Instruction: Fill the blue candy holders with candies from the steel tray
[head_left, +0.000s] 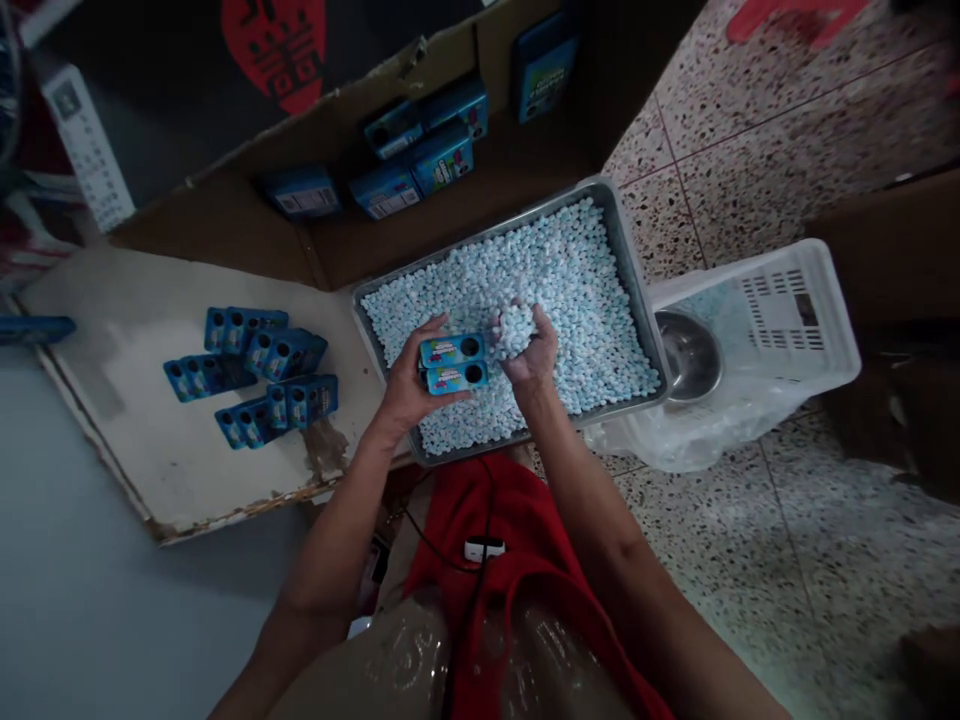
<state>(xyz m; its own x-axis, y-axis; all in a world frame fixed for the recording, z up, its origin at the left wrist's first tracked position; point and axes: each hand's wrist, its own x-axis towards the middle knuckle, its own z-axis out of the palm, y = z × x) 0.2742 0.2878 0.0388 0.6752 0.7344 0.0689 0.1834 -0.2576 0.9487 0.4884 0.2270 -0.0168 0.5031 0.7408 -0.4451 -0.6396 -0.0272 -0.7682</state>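
My left hand (411, 380) is wrapped round two small blue boxes (453, 364) held side by side, each with a dark round hole at its right end. Cupped right beside them, my right hand (536, 358) holds a heap of small pale blue and white candies (514, 330). Both hands are over a grey metal tray (643, 300) filled with the same kind of pieces. The palm of my right hand is hidden under the heap.
Several blue boxes (262, 370) stand in groups on the worn white table (180, 480) at left. Behind the tray, an open cardboard box (360, 245) contains more blue boxes (442, 160). At right are a white plastic basket (817, 330) and a metal bowl (686, 355).
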